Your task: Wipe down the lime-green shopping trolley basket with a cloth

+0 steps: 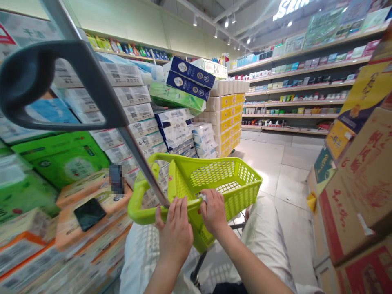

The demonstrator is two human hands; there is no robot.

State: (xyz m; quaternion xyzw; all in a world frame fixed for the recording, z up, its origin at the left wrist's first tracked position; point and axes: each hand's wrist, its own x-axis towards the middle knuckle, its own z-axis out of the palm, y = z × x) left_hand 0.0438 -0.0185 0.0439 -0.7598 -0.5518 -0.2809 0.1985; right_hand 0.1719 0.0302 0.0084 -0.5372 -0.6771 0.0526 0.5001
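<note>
A lime-green plastic shopping cart [214, 241] stands in front of me between my knees, its lattice basket showing nothing inside. My left hand [175, 230] is laid over the near rim, its fingers hooked across the edge beside the foot of a metal pole [139, 159]. At the pole's upper part is a dark grey loop handle [113, 98]. My right hand [213, 210] is closed at the rim, with a small white tissue [203, 197] showing between thumb and fingers. Most of the tissue is hidden by the hand.
Stacked tissue packs [128, 98] rise on the left. A dark phone [90, 214] lies on orange packs [73, 192] there. Cardboard cartons [361, 192] line the right side. Beyond the cart, tiled floor [269, 157] leads to stocked shelves [294, 100].
</note>
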